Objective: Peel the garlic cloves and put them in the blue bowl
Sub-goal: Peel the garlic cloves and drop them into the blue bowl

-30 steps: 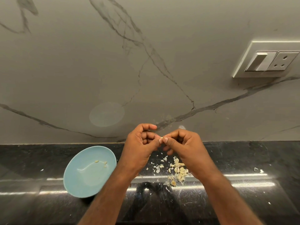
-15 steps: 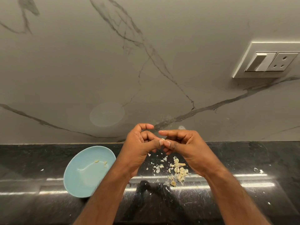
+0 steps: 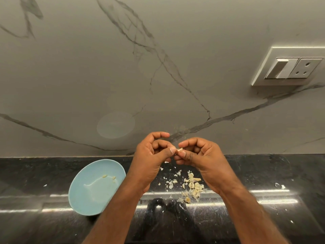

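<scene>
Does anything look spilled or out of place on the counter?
Yes. Garlic pieces and skin flakes lie scattered on the black counter, right of the blue bowl, not in it; a few white flecks lie further right. Ordinary peeling mess, it seems.

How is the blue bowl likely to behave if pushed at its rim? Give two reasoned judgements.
The blue bowl holds only a few small garlic pieces, so it is probably light and easily shifted. The black counter looks glossy, so the bowl would likely slide rather than grip.
</scene>
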A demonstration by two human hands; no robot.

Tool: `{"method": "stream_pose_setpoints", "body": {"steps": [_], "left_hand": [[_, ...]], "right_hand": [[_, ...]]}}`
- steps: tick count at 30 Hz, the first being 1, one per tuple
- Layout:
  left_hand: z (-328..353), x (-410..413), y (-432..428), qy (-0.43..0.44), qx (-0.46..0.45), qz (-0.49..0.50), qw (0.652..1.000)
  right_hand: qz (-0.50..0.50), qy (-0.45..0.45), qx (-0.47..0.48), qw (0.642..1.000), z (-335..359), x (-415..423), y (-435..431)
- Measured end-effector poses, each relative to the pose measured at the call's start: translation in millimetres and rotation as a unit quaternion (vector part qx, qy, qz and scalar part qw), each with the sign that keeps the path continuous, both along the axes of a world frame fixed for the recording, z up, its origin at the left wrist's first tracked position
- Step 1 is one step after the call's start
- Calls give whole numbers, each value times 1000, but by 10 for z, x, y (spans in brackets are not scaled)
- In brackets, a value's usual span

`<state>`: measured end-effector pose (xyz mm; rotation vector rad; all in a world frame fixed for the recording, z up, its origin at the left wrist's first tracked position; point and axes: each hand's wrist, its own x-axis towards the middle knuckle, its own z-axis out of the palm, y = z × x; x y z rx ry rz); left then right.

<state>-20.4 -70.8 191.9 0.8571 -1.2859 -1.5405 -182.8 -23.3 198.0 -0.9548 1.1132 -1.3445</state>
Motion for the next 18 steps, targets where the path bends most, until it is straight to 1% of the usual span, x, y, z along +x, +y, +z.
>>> {"method": "stream_pose_setpoints", "body": {"steps": [7, 10, 14, 18], "left_hand": [[-56, -30, -1, -55, -25, 56, 997], [-55, -46, 6, -87, -40, 40, 995], [-41, -66, 10, -118, -41, -4, 992], [-59, -56, -17, -109, -26, -20, 994]], "right_hand": [[-34, -9, -6, 999, -2, 9, 19], [-49, 13, -7, 999, 15, 12, 19], [-43, 33, -13, 998, 50, 23, 27], [-31, 68, -12, 997, 35, 8, 31]]}}
